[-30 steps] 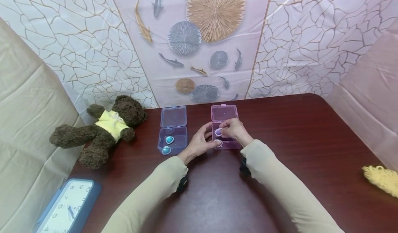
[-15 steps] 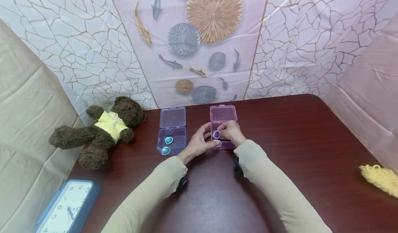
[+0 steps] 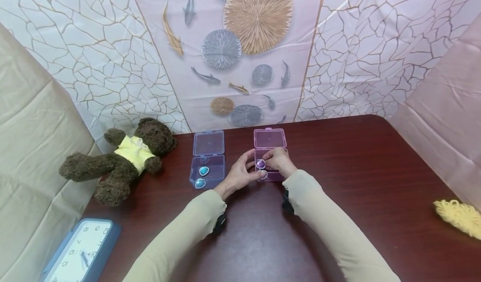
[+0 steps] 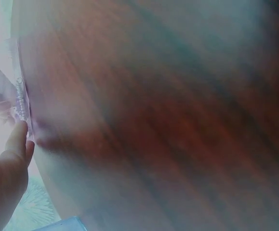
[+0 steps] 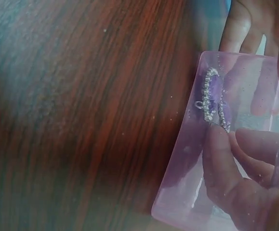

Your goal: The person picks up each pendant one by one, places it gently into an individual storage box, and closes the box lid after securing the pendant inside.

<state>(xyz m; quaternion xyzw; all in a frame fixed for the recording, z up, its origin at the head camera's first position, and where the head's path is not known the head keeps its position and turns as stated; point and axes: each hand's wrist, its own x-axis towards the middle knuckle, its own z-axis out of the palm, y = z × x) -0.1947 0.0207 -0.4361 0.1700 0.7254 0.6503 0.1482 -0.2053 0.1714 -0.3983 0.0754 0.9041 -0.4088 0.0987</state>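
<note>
Seeing that purple gem [image 3: 261,164] inside the pink box [image 3: 277,176], pinched by the right hand [image 3: 279,161], I'd keep the grip light, edges only, while the left hand [image 3: 239,171], spread wide, steadies the box.

Two purple gems [image 5: 216,87] behind the see-through wall of a pink box [image 5: 178,199]
The front gem [image 5: 216,91] is edged with silver beads, a small loop sticking out from its border; the rear gem [image 5: 227,114], also beaded, sits just beside it and is partly hidden. The right hand [image 5: 247,195] is at the lower right, its fingers inside the box, one tip right by the lower end of the beads, though which gem it touches is hard to tell. The left hand [image 5: 267,21] is at the upper right, some fingers showing pinkish through the wall. A streaked reddish-brown tabletop [image 5: 105,96] fills the left, blurred toward the upper corner
</note>
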